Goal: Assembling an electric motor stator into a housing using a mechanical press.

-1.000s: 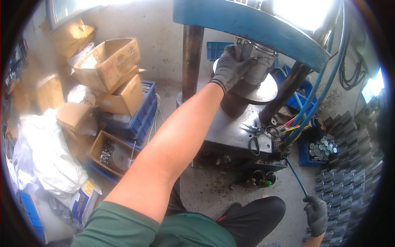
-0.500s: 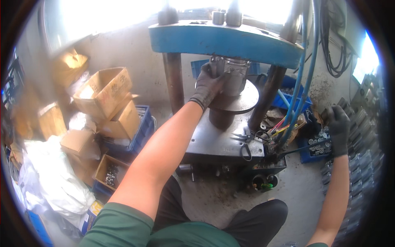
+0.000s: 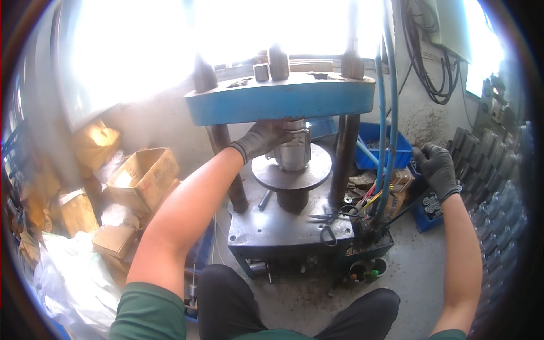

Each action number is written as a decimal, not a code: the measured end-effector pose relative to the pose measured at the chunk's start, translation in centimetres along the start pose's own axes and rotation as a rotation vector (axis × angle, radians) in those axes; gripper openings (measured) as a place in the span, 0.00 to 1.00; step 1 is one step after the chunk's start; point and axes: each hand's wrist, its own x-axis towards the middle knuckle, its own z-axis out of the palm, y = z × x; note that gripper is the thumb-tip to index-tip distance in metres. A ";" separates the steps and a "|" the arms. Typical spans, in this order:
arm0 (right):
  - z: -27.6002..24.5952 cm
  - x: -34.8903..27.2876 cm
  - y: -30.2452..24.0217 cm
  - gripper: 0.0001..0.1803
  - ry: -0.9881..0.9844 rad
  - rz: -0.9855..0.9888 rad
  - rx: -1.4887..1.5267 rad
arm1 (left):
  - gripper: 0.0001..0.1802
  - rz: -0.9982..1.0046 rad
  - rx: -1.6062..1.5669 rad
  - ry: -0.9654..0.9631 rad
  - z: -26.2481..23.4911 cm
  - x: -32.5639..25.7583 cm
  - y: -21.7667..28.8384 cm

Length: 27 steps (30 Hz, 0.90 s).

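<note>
A silver metal housing [image 3: 293,152] stands upright on a round steel plate [image 3: 266,177] in a press, just under its blue crossbeam [image 3: 277,102]. My left hand [image 3: 263,139], in a dark grey glove, grips the housing at its upper left; its fingertips are hidden by the housing and the beam's shadow. Out to the right, my gloved right hand [image 3: 437,168] is closed, its fingers curled. Whatever it may hold is hidden. A dark rod [image 3: 401,213] slants from the press up toward this hand. Black-handled scissors [image 3: 328,220] lie on the press bed [image 3: 246,226].
Steel columns flank the plate, and blue hoses [image 3: 392,113] hang on the right. Blue bins [image 3: 399,153] with small parts stand behind and beside the right hand. Stacked metal parts [image 3: 498,226] fill the far right. Cardboard boxes [image 3: 153,181] and white sacks [image 3: 73,277] crowd the left.
My view has shifted, so the press sits lower and further left. My left hand has moved higher on the housing, its thumb no longer across the front. The right hand stays closed.
</note>
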 end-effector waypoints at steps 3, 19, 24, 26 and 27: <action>-0.1 -0.2 -0.3 0.24 -0.009 0.013 0.059 | 0.34 -0.010 0.120 -0.040 -0.6 0.3 1.1; -0.6 -0.6 -1.3 0.25 -0.026 0.069 -0.020 | 0.32 -0.207 -0.010 0.000 -0.6 0.3 2.8; -0.5 -1.2 -1.2 0.22 -0.019 0.094 -0.028 | 0.20 -0.356 -0.279 0.059 1.4 2.4 2.8; -0.7 -1.0 -1.9 0.22 -0.016 0.093 -0.016 | 0.26 -0.367 -0.261 0.069 1.6 3.1 -0.3; -0.7 -1.1 -1.9 0.22 -0.026 0.104 -0.012 | 0.32 -0.382 -0.251 0.061 1.7 3.3 -0.3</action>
